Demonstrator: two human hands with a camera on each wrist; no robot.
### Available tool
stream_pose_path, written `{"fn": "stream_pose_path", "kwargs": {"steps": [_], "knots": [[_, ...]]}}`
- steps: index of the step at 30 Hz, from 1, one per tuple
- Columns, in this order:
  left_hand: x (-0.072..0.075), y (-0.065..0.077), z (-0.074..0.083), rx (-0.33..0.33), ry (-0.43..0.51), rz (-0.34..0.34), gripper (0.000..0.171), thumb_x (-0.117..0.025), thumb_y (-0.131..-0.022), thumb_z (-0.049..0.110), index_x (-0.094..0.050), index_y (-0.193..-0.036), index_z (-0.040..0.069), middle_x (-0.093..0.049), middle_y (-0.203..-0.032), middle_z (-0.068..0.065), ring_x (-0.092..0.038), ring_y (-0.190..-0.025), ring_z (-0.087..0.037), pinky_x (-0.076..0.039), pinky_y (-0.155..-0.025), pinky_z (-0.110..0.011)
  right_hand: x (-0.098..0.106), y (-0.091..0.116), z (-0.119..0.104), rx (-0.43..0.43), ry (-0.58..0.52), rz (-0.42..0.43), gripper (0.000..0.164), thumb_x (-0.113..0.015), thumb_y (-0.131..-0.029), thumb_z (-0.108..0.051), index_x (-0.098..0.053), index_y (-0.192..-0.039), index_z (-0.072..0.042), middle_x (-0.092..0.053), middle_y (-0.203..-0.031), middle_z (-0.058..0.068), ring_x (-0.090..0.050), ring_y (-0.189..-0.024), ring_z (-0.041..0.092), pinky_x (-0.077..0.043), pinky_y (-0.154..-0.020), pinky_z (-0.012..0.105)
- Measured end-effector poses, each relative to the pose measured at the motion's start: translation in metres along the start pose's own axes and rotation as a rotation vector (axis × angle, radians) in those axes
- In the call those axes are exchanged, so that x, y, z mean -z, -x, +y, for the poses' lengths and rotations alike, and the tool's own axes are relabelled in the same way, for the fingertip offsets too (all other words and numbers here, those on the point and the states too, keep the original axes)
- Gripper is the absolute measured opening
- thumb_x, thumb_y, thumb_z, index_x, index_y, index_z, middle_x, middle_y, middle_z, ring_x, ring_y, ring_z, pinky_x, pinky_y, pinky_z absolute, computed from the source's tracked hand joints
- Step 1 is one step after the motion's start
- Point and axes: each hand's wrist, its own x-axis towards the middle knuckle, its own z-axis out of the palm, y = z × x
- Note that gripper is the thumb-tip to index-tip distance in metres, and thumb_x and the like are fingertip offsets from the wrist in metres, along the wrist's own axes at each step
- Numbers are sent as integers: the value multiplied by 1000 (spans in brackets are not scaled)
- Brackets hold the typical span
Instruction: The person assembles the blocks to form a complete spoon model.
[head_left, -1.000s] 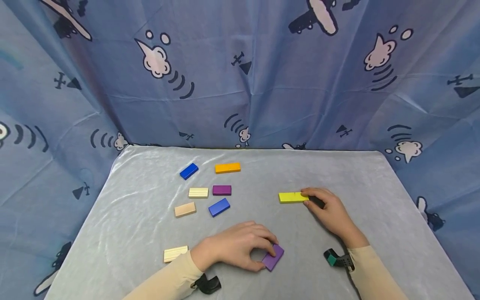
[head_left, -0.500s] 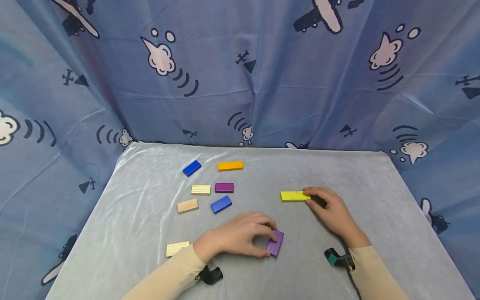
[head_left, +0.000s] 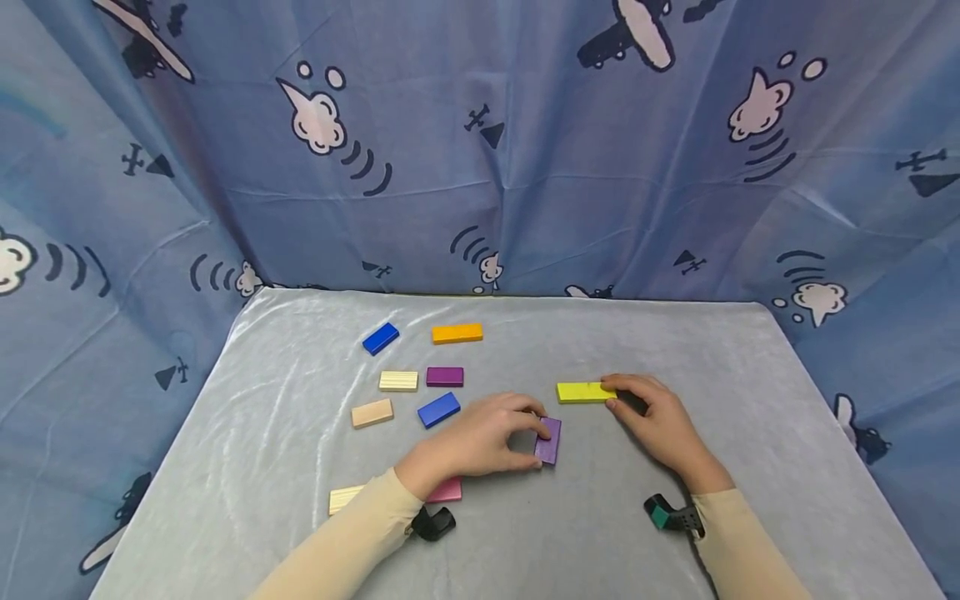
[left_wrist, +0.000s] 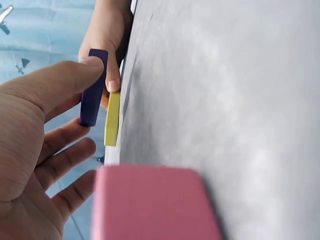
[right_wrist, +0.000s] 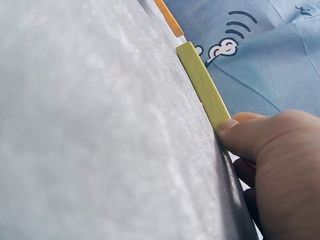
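Observation:
My left hand pinches a purple block between thumb and fingers. In the left wrist view the purple block appears held up off the cloth. My right hand grips the right end of a yellow block, which lies flat on the cloth. In the right wrist view its thumb presses the near end of the yellow block. The purple block is just in front of and left of the yellow one, apart from it. A pink block lies partly hidden under my left wrist.
On the grey cloth-covered table, loose blocks lie to the left: two blue, an orange, a dark purple, a tan and two cream. A blue patterned curtain hangs behind.
My left hand has carried the purple block away from me, toward the yellow block. The pink block has come into sight beneath my wrist. My right hand has stayed on the yellow block.

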Motion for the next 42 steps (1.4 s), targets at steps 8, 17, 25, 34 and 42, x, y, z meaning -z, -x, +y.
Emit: {"fn": "stream_pose_path", "kwargs": {"steps": [8, 17, 25, 34, 42], "knots": [[-2, -15, -8, 82, -14, 36, 34, -89, -94, 40, -83, -123, 24, -69, -136, 3, -62, -128, -15, -50, -111, -33, 4, 3, 3, -6, 12, 18, 28, -79, -103, -12, -79, -130, -16, -74, -135, 8, -63, -129, 33, -44, -108, 37], [-9, -19, -13, 148, 9, 39, 35, -91, -91, 40, -84, -121, 24, -70, -134, 5, -62, -127, -14, -50, -111, -33, 3, 4, 2, 1, 23, 13, 27, -78, -103, -15, -78, -130, -17, -74, -136, 6, -62, -128, 29, -41, -106, 26], [-11, -16, -14, 188, 18, 37, 34, -92, -91, 40, -84, -120, 25, -70, -134, 6, -61, -128, -15, -49, -112, -36, 0, 3, 2, -10, 12, 4, 27, -78, -103, -13, -79, -130, -16, -74, -135, 8, -62, -128, 32, -46, -106, 42], [-12, -14, -13, 204, 29, 40, 34, -90, -92, 40, -83, -121, 24, -71, -135, 6, -61, -129, -15, -49, -114, -38, -1, 0, 3, 7, 25, -4, 27, -78, -103, -12, -78, -130, -15, -73, -137, 6, -62, -129, 30, -46, -106, 49], [-14, -14, -12, 186, -20, 46, 34, -89, -93, 42, -82, -122, 25, -71, -135, 6, -62, -127, -15, -50, -111, -40, -1, 0, 0, 24, 13, 10, 27, -75, -104, -8, -78, -130, -12, -71, -142, 9, -61, -133, 36, -45, -108, 59]]}}
